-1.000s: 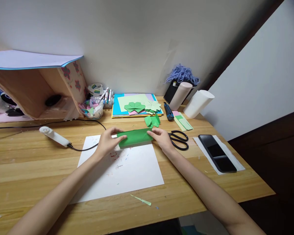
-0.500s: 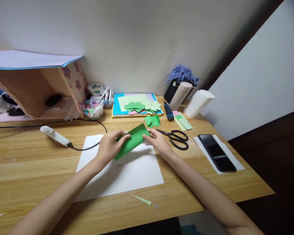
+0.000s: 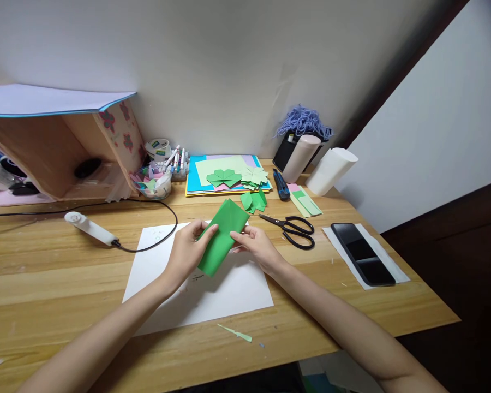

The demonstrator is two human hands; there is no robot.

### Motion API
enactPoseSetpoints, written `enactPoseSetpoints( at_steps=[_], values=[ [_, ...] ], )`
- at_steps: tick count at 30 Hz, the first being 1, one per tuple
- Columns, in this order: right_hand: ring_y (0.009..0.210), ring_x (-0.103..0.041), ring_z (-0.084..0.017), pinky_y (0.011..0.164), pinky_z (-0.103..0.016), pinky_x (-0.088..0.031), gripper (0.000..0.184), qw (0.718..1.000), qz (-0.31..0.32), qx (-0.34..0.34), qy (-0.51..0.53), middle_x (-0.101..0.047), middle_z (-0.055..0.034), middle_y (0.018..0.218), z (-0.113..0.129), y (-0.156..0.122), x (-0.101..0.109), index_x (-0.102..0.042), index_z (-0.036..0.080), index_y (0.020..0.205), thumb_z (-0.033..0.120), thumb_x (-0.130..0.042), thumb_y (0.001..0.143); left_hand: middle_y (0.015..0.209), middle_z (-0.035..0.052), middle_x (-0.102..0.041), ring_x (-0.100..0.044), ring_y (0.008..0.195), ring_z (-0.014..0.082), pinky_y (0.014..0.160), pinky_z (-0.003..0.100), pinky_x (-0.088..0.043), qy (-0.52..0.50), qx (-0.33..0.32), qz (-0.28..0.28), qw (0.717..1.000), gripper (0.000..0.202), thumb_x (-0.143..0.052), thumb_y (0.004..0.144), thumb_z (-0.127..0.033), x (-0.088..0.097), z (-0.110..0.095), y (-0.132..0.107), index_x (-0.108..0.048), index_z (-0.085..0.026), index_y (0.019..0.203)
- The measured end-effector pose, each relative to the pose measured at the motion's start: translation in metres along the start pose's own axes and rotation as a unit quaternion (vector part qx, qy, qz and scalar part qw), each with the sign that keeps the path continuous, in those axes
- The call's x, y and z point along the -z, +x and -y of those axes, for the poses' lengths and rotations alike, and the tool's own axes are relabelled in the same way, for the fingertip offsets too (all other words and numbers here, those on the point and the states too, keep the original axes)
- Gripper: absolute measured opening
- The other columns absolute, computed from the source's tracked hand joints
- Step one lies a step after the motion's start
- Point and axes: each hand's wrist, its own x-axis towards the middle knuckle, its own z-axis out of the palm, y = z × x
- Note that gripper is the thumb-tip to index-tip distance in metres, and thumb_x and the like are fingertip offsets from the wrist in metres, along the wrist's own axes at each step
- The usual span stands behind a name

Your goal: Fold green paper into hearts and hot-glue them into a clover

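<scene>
A folded piece of green paper [image 3: 223, 237] is held between my two hands, tilted above a white sheet [image 3: 233, 297] on the wooden desk. My left hand [image 3: 190, 245] pinches its left edge, thumb on the upper face. At the right edge, my right hand [image 3: 256, 245] grips the paper with thumb in front and fingers behind. Just beyond lies a cut green paper shape [image 3: 253, 202]. Black-handled scissors [image 3: 292, 226] rest to the right of my right hand, blades pointing left.
Behind are stacked coloured papers [image 3: 194, 174] bearing leaf-like cutouts [image 3: 224, 178]. A blue cutter [image 3: 281, 185], paper strips [image 3: 305, 201] and a phone [image 3: 362, 254] lie rightward. A corded white device [image 3: 90, 228] is at left, a pale green scrap [image 3: 235, 333] in front.
The green paper has turned steeper and shows more of its broad face. My right hand has shifted slightly left and down along its edge; both hands keep hold.
</scene>
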Motion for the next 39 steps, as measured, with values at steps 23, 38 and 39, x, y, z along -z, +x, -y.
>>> enactPoseSetpoints(
  at_steps=[23,38,39],
  values=[
    [0.065,-0.063,-0.012,0.062,-0.023,-0.052,0.032,0.998,-0.045,0.036,0.009,-0.070,-0.0041,0.080,-0.004,0.006,0.008,-0.066,0.015,0.086,0.038,-0.071,0.064,0.055,-0.0024,-0.043,-0.040,0.053,0.0141,0.052,0.025,-0.026,0.111,-0.026,0.073,0.991,0.034,-0.034,0.087,-0.041,-0.002,0.006,0.000,-0.033,-0.020,0.060],
    [0.059,-0.061,-0.012,0.057,-0.024,-0.052,0.030,0.994,-0.066,0.079,-0.028,-0.067,-0.0018,0.072,-0.005,0.009,0.009,-0.067,0.016,0.080,0.040,-0.071,0.063,0.065,0.0012,-0.055,-0.047,0.060,0.0163,0.056,0.025,-0.031,0.102,-0.026,0.115,0.988,0.033,-0.033,0.087,-0.041,-0.004,0.009,0.002,-0.047,-0.019,0.067],
    [0.060,-0.061,-0.012,0.058,-0.025,-0.052,0.030,0.994,-0.068,0.084,-0.029,-0.067,-0.0018,0.072,-0.005,0.009,0.009,-0.066,0.016,0.080,0.042,-0.070,0.064,0.064,0.0011,-0.055,-0.047,0.060,0.0163,0.055,0.025,-0.031,0.111,-0.031,0.112,0.987,0.033,-0.033,0.087,-0.041,-0.004,0.010,0.002,-0.046,-0.020,0.066]
  ],
)
